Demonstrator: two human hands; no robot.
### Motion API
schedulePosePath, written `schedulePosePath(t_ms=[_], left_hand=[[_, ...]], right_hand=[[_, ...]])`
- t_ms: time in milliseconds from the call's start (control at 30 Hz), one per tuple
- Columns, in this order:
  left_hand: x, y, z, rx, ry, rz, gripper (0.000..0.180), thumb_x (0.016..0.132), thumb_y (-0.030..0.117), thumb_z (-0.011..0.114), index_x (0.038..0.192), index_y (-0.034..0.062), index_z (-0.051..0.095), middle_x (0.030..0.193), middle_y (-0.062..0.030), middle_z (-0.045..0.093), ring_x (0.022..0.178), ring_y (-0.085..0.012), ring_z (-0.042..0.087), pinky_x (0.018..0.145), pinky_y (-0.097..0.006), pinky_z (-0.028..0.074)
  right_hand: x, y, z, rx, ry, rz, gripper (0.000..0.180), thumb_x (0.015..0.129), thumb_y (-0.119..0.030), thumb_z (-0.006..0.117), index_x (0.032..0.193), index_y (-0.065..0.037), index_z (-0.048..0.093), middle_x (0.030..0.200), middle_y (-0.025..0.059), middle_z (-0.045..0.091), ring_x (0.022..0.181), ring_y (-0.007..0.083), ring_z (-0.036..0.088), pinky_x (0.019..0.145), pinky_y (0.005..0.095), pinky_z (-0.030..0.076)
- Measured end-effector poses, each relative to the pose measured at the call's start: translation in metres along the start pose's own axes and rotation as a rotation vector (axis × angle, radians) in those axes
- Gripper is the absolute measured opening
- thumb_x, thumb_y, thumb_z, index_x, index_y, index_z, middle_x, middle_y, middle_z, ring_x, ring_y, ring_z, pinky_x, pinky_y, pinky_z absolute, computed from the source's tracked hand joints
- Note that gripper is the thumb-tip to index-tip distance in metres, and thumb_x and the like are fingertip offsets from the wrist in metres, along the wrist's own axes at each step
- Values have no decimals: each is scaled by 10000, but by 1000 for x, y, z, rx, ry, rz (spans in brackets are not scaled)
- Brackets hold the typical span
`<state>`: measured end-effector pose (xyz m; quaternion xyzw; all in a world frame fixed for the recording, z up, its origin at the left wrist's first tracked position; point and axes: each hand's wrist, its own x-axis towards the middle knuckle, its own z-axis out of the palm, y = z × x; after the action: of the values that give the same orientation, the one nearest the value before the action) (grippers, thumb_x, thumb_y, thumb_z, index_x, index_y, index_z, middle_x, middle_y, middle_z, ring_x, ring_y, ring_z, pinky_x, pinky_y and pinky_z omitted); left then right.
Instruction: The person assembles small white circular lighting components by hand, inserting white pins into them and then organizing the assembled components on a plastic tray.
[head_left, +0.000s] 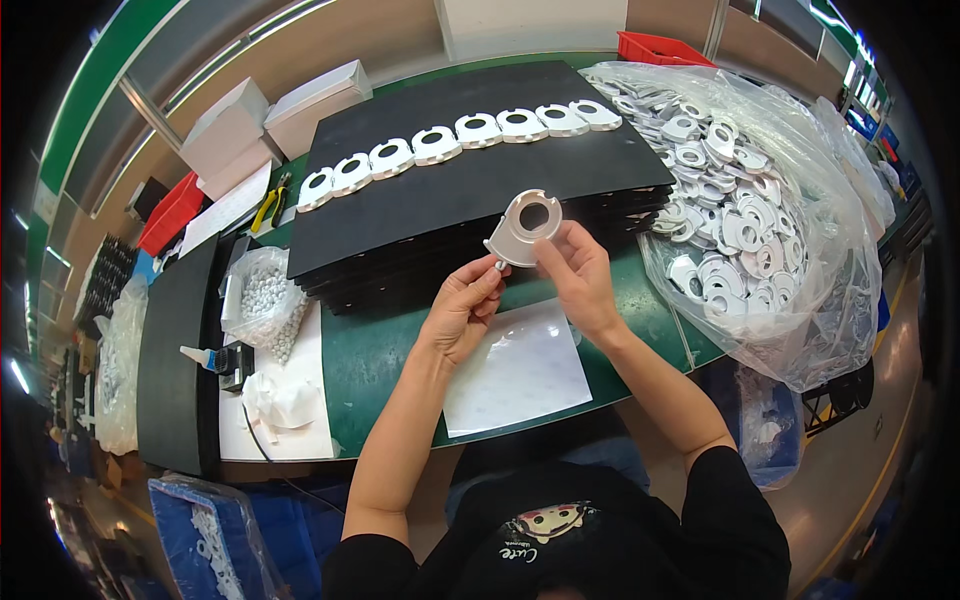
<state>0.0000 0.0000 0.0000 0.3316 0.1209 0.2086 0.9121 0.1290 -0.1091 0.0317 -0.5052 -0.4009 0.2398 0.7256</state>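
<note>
My right hand pinches a silver-white flat plastic part with a large round hole, held tilted above the table's near middle. Fingertips of my left hand are closed on a small white bead at the part's lower left edge. Whether the bead is seated in the part or only touching it, I cannot tell. Beyond my hands, a row of several similar parts lies across a stack of black sheets. Below my hands a white sheet lies on the green table.
At right, a large clear bag holds many loose parts. Left are a bag of white beads, a small bottle, crumpled tissue and yellow-handled pliers. White boxes and a red bin stand behind.
</note>
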Motion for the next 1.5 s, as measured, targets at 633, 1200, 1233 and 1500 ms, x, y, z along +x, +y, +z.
schedulePosePath(t_ms=[633, 1200, 1233, 1500], left_hand=[[-23, 35, -7, -154, 26, -91, 340, 878, 265, 595, 1102, 14, 541, 918, -69, 591, 701, -82, 493, 487, -149, 343], [-41, 51, 4, -62, 147, -159, 184, 872, 55, 533, 1051, 19, 565, 839, -9, 544, 568, -55, 401, 453, -186, 284], [-38, 47, 7, -63, 134, -176, 184, 872, 55, 533, 1051, 19, 565, 839, -9, 544, 568, -55, 401, 453, -186, 284], [-15, 12, 13, -20, 114, -52, 167, 859, 238, 632, 870, 88, 558, 628, 52, 439, 507, -24, 373, 403, -144, 242]], right_hand=[[61, -65, 110, -432, -150, -386, 344, 818, -89, 617, 1133, -55, 484, 662, 111, 616, 587, 212, 602, 563, 287, 453], [113, -26, 231, -455, -432, 69, 326, 753, -169, 705, 964, 67, 626, 724, 87, 655, 570, 110, 612, 552, 234, 491], [108, -26, 218, -354, -383, 33, 317, 766, -171, 694, 968, 64, 628, 765, 95, 658, 585, 110, 613, 560, 242, 494], [16, -67, 49, -397, -214, -371, 212, 779, 21, 630, 985, -28, 639, 970, 58, 588, 731, 98, 572, 614, 205, 476]])
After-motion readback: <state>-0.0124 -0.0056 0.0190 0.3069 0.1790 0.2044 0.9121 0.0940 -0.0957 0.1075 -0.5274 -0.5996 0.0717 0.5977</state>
